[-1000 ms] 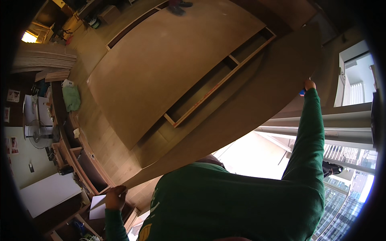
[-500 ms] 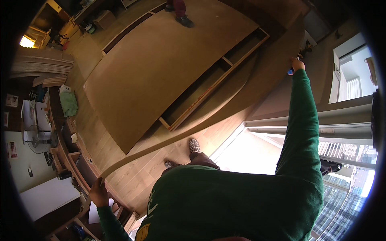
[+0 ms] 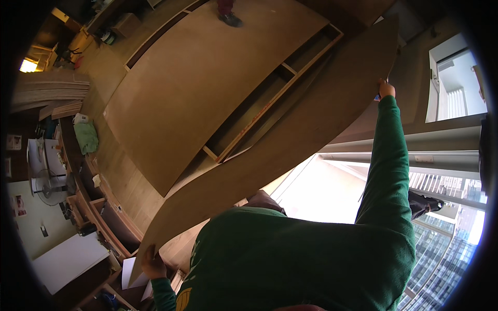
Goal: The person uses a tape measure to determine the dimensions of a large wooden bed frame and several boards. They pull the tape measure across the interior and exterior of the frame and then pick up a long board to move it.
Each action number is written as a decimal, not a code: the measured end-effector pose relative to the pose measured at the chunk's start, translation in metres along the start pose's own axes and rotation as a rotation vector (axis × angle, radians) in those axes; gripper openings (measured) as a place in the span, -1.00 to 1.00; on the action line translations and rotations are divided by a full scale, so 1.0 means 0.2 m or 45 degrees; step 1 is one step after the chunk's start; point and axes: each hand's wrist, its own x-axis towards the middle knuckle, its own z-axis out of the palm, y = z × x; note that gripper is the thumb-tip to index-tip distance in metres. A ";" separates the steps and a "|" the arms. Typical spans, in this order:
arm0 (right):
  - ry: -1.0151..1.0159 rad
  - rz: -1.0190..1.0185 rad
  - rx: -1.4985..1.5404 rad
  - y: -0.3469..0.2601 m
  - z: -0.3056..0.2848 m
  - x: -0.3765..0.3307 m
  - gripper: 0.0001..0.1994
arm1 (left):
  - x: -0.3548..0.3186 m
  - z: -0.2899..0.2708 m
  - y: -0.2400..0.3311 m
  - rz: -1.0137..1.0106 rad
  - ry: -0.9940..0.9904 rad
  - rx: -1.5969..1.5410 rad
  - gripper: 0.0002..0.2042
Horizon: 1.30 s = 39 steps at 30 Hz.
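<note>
A large, thin brown wood sheet stretches across my front, bowed and tilted, from lower left to upper right. My left hand is closed on its left end. Far out to the right, my right hand grips the sheet's near edge; a small blue thing shows beside those fingers, its kind unclear. Beyond the held sheet, another brown sheet lies flat over a wooden frame with open compartments along its near side. The held sheet hides part of the floor and my feet.
At the far side, another person's leg and shoe stand on the flat sheet. Stacked boards, a green cloth and a fan are on the left. A window and a bright doorway lie to the right.
The held sheet has tilted so its broad face shows more, now covering my feet. My left hand has moved down and right; my right hand has shifted slightly lower.
</note>
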 end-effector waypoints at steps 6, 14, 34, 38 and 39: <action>-0.036 0.330 0.064 -0.39 -0.12 -0.28 -0.46 | 0.04 0.02 0.01 0.017 -0.058 -0.035 -0.77; -0.077 0.369 0.088 -0.45 -0.12 -0.28 -0.40 | 0.13 -0.07 0.01 0.183 -0.272 -0.031 -0.78; -0.043 0.369 0.452 -0.36 -0.05 -1.07 -0.25 | 0.28 -0.04 0.04 0.470 -0.549 -0.090 -0.84; -0.114 0.351 0.247 -0.50 -0.02 -1.30 -0.34 | 0.31 -0.04 0.00 0.663 -0.571 -0.175 -0.84; -0.113 0.339 0.191 -0.48 0.01 -1.27 -0.36 | 0.32 -0.04 -0.01 0.715 -0.591 -0.190 -0.83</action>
